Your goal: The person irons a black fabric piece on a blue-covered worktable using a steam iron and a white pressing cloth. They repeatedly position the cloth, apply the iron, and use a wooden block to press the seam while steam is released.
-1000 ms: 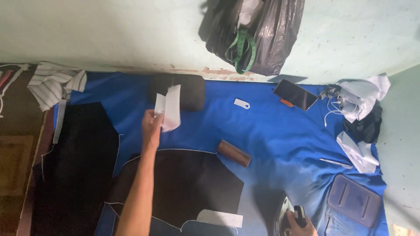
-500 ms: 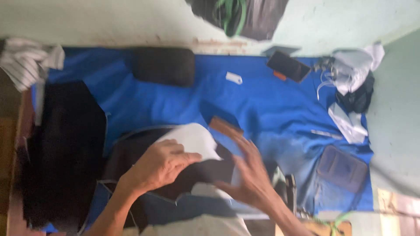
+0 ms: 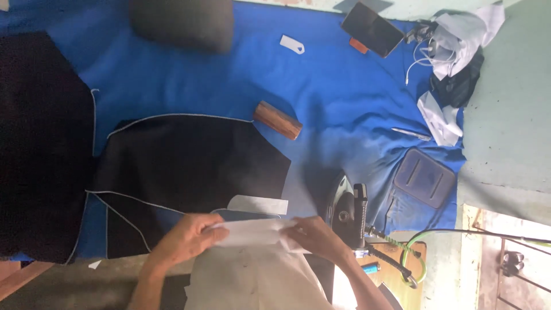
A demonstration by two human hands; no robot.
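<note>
Both hands hold a white piece of fabric (image 3: 252,231) at the near edge of the blue cloth-covered table (image 3: 321,92). My left hand (image 3: 186,235) pinches its left end and my right hand (image 3: 313,234) grips its right end, stretching it flat between them. Just beyond it lies a black cut garment panel (image 3: 189,163) with chalk outlines, and a small white strip (image 3: 258,204) rests on its near edge. A larger pale cloth (image 3: 252,278) lies under my hands.
An iron (image 3: 347,206) stands right of my right hand, its cord trailing to the right. A brown wooden cylinder (image 3: 278,120), a dark pad (image 3: 182,23), a phone (image 3: 372,28), a grey pouch (image 3: 425,177), a pen (image 3: 411,134) and crumpled white cloths (image 3: 459,34) lie on the table.
My left hand brought the white piece down from the far side to the near edge. My right hand left the iron and took its other end. The view tilted downward.
</note>
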